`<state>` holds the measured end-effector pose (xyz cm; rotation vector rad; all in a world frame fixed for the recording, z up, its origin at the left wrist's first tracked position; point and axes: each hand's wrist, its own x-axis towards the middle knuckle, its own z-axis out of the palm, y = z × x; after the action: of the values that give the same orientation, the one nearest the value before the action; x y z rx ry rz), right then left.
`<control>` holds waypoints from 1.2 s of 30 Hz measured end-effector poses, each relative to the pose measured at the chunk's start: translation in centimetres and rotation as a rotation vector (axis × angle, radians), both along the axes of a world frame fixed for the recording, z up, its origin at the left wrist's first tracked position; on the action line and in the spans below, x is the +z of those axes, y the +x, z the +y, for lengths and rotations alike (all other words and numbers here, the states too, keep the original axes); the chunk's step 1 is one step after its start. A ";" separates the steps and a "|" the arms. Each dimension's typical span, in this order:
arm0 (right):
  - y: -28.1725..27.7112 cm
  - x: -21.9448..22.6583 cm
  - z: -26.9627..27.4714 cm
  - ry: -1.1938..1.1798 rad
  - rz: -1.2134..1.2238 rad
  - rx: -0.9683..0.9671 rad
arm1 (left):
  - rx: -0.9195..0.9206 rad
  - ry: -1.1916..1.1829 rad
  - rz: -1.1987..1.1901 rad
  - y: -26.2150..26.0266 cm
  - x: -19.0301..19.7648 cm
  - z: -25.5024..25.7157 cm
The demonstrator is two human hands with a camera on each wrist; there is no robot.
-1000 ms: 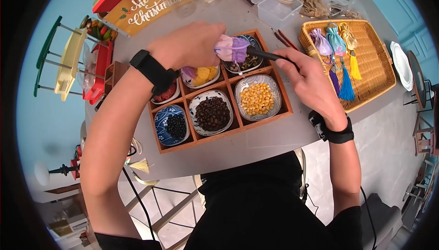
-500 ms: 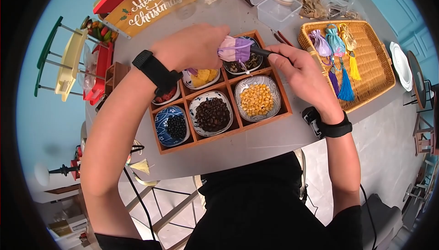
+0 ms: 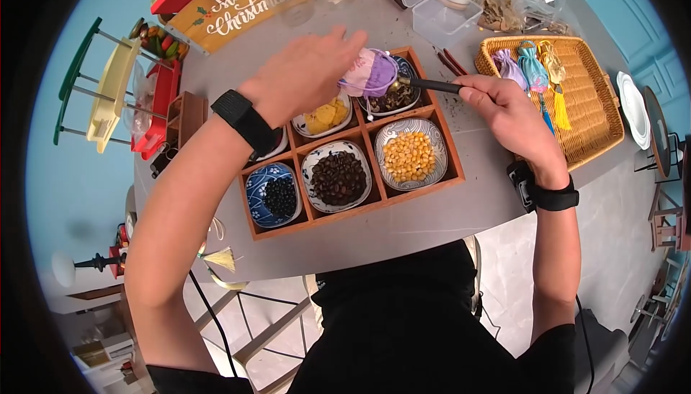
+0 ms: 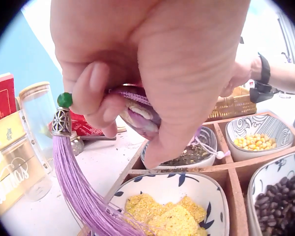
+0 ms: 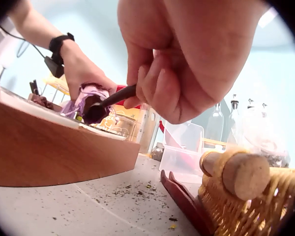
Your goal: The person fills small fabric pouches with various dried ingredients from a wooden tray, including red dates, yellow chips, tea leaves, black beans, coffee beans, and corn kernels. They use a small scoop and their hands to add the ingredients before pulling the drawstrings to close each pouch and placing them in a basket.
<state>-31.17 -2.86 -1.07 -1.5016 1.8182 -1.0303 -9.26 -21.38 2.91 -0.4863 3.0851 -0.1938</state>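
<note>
My left hand (image 3: 306,70) grips a purple-and-pink drawstring pouch (image 3: 373,75) above the far row of a divided wooden tray (image 3: 353,210). From the pouch hangs a lilac tassel (image 4: 81,187) with a green bead. My right hand (image 3: 518,113) holds a small spoon by its black handle (image 3: 439,86). In the right wrist view the pouch's mouth faces the spoon, whose head (image 5: 94,112) is right at the opening. Below them sits a bowl of dark dried herb bits (image 3: 398,99); beside it is a bowl of yellow crumbly stuff (image 3: 324,117).
Nearer bowls hold yellow corn kernels (image 3: 409,158), dark brown beans (image 3: 336,178) and small black beans (image 3: 279,197). A wicker basket (image 3: 586,142) with several tasselled pouches stands right. Reddish tongs (image 5: 184,199) and herb crumbs lie beside the tray. Clear plastic boxes (image 3: 446,23) stand behind.
My right hand has moved right, drawing the spoon back from inside the pouch until its head shows at the mouth. My left hand still holds the pouch, shifted slightly.
</note>
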 end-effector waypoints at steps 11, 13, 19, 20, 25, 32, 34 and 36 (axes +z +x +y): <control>-0.1 -1.1 0.1 -0.011 -0.021 -0.027 | -0.005 -0.023 0.008 0.2 0.2 -0.1; 0.9 -0.4 -0.2 -0.058 -0.064 -0.018 | -0.002 -0.010 -0.010 -0.1 0.1 0.1; 1.0 -0.4 -0.2 -0.050 -0.008 -0.003 | 0.012 0.001 -0.020 -0.3 0.8 0.5; 0.9 -0.5 -0.1 -0.048 -0.006 -0.002 | -0.006 0.008 -0.005 -0.2 0.6 0.4; 2.7 1.3 -0.4 -0.078 -0.035 -0.061 | 0.007 0.079 0.003 -0.7 0.4 0.6; 2.9 -1.1 0.3 -0.248 0.174 -0.106 | 0.164 0.168 -0.168 -0.8 1.1 0.1; 2.9 -1.0 0.6 -0.224 0.192 -0.121 | 0.136 0.185 -0.156 -0.6 1.3 -0.5; 3.4 -0.6 0.6 -0.280 0.180 -0.102 | 0.101 0.199 -0.143 -0.9 1.5 -0.5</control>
<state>-27.80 -2.29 -1.63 -1.7279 1.9544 -1.2790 -10.17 -21.92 4.40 -0.5887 2.8912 0.0757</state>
